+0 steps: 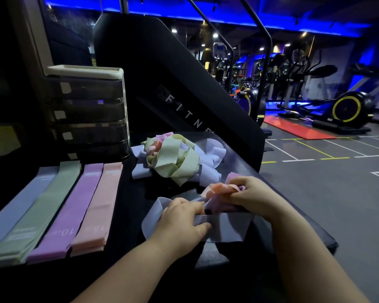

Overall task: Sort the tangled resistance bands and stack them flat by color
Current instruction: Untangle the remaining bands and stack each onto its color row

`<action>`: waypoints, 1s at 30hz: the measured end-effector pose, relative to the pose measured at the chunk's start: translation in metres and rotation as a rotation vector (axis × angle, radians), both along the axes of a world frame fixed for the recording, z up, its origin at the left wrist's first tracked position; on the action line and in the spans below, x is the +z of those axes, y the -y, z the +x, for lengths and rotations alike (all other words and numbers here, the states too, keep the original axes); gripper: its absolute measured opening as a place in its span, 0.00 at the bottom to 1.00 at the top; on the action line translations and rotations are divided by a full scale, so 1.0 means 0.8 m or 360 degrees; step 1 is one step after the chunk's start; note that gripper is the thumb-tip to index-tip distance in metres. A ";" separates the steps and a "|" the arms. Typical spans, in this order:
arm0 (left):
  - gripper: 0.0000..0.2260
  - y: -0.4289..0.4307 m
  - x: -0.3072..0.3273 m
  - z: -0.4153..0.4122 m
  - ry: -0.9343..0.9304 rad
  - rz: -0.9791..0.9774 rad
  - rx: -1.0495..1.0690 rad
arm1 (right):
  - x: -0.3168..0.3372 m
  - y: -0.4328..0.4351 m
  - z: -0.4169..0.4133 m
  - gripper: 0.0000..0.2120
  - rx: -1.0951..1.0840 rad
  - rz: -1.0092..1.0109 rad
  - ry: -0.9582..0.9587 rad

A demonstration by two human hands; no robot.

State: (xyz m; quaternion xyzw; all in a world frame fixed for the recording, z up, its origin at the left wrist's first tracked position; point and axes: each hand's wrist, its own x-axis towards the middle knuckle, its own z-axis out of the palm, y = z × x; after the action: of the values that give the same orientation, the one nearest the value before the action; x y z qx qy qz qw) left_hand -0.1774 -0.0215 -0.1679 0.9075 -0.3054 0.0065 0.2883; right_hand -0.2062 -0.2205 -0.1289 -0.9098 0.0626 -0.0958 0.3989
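By the table edge (311, 224) — left hand (184, 219), right hand (252, 197), knotted bands (219, 189).

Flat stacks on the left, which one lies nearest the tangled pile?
The peach-pink stack, rightmost of the four; the purple stack, green stack and grey-blue stack lie farther left of the tangled pile.

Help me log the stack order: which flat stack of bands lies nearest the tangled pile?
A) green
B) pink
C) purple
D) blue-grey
B: the pink stack is the rightmost of the four flat stacks, just past the purple stack, on the side where the tangled pile lies.
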 end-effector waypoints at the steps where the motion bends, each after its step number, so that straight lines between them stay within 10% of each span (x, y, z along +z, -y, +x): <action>1: 0.17 0.000 0.000 0.000 0.0019 0.0005 0.0009 | 0.001 0.002 -0.001 0.21 0.0011 0.0164 0.0027; 8: 0.12 -0.002 0.005 -0.005 0.0129 -0.0068 0.0063 | 0.002 0.012 0.005 0.04 -0.0314 0.0794 0.0327; 21: 0.11 -0.018 0.026 -0.007 0.0092 -0.0338 0.0234 | 0.014 0.037 0.009 0.03 -0.0833 0.1585 0.0915; 30: 0.09 -0.037 0.049 0.000 -0.0034 -0.0626 0.0246 | -0.014 0.028 0.022 0.08 -0.0980 0.0607 0.0549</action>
State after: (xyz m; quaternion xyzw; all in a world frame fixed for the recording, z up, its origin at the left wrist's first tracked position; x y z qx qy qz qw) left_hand -0.1776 0.0082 -0.1284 0.8545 -0.2248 0.0784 0.4617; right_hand -0.1883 -0.2431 -0.1402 -0.7288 0.2813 -0.3488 0.5178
